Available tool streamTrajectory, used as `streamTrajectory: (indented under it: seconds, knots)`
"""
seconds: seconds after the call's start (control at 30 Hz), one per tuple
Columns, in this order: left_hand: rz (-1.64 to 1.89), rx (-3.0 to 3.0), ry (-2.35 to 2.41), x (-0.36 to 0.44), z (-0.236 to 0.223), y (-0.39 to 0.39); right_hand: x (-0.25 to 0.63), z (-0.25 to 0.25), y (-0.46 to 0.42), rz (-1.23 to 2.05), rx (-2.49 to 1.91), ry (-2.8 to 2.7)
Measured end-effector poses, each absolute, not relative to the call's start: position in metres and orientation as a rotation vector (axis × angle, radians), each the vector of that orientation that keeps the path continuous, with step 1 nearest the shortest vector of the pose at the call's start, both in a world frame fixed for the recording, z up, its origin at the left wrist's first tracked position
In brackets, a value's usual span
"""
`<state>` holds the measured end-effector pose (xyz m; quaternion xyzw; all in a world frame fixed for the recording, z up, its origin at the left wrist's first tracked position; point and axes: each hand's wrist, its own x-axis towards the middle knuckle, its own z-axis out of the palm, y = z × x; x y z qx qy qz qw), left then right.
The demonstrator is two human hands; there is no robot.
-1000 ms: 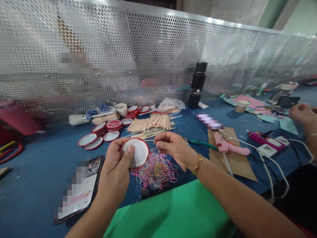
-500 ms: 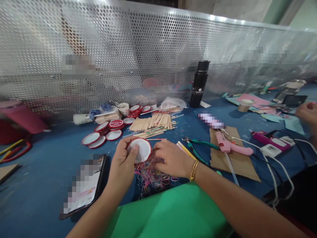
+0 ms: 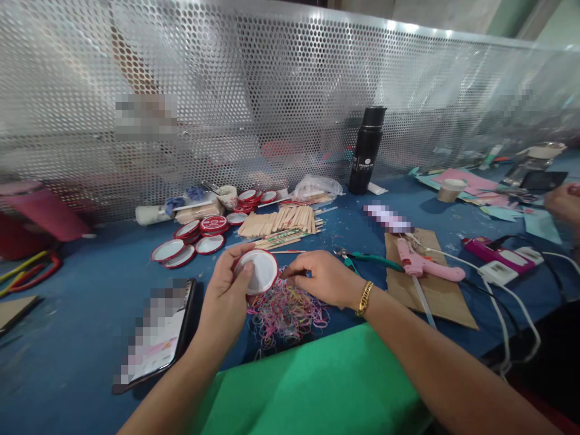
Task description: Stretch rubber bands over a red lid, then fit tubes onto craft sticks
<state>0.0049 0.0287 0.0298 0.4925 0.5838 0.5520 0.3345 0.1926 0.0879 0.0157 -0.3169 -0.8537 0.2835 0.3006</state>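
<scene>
Clamping an apparently unworked jar lid point(image 3: 265, 272) mid-frame is the left hand point(image 3: 228, 294). Right hand point(image 3: 327, 281) is hovering over rubber bands point(image 3: 290, 315), grip unclear.

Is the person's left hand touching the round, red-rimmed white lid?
Touching. The head view shows it: the left hand grips the round, red-rimmed white lid at its edge, thumb laid over the white face.
</scene>
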Motion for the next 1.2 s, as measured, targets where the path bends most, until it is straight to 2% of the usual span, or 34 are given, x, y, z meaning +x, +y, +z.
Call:
streamTrajectory:
  seconds: [0.1, 0.27, 0.67, 1.2]
  knots:
    - [1.430, 1.287, 1.518, 0.005, 0.031, 0.028, 0.192, 0.014, 0.087, 0.613, -0.770, -2.199]
    - [1.445, 1.436, 1.535, 0.005, 0.028, 0.029, 0.187, 0.017, 0.077, 0.669, -0.618, -2.149]
    - [1.421, 1.497, 1.610, 0.016, 0.031, 0.025, 0.182, 0.020, 0.072, 0.480, -0.687, -2.175]
    - [1.350, 1.414, 1.596, 0.016, 0.033, 0.026, 0.180, 0.023, 0.071, 0.499, -0.746, -2.215]
